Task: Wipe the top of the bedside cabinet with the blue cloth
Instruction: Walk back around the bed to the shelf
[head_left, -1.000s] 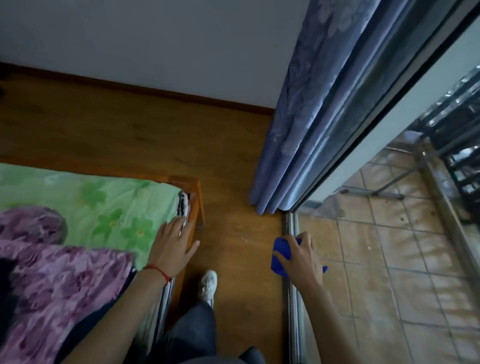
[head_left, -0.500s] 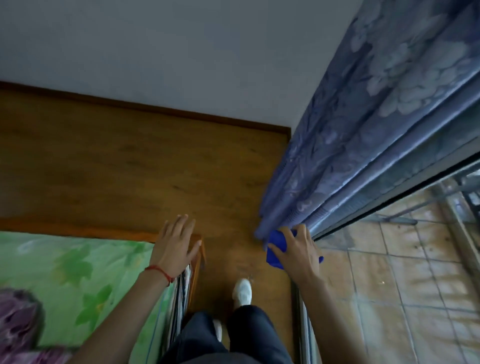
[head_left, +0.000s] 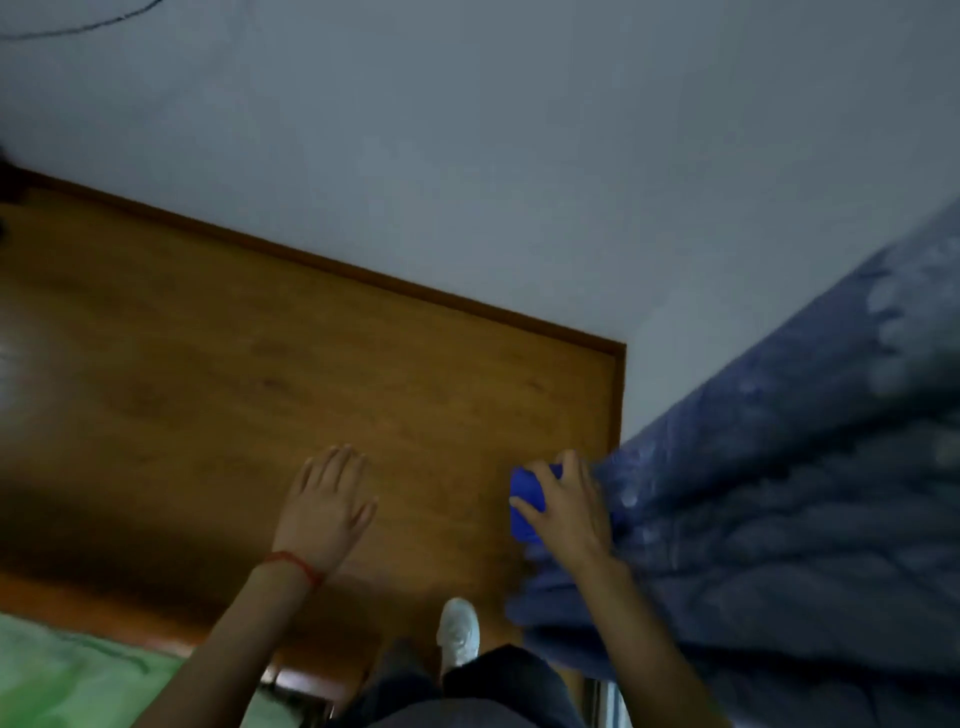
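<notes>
My right hand (head_left: 566, 504) is closed around the bunched blue cloth (head_left: 524, 499), held in the air over the wooden floor, right beside the curtain. My left hand (head_left: 327, 509) hangs to its left, fingers spread and empty, a red string around the wrist. No bedside cabinet is in view.
A blue-grey patterned curtain (head_left: 779, 509) fills the right side, touching my right hand. The wooden floor (head_left: 260, 389) runs to a grey wall (head_left: 467, 156) with a brown skirting. The bed corner with a green sheet (head_left: 62, 680) is at the bottom left. My white shoe (head_left: 460, 629) is below.
I have walked forward and the view has turned left: the bed slid to the bottom left, the balcony tiles left the view. My left hand came off the bed corner.
</notes>
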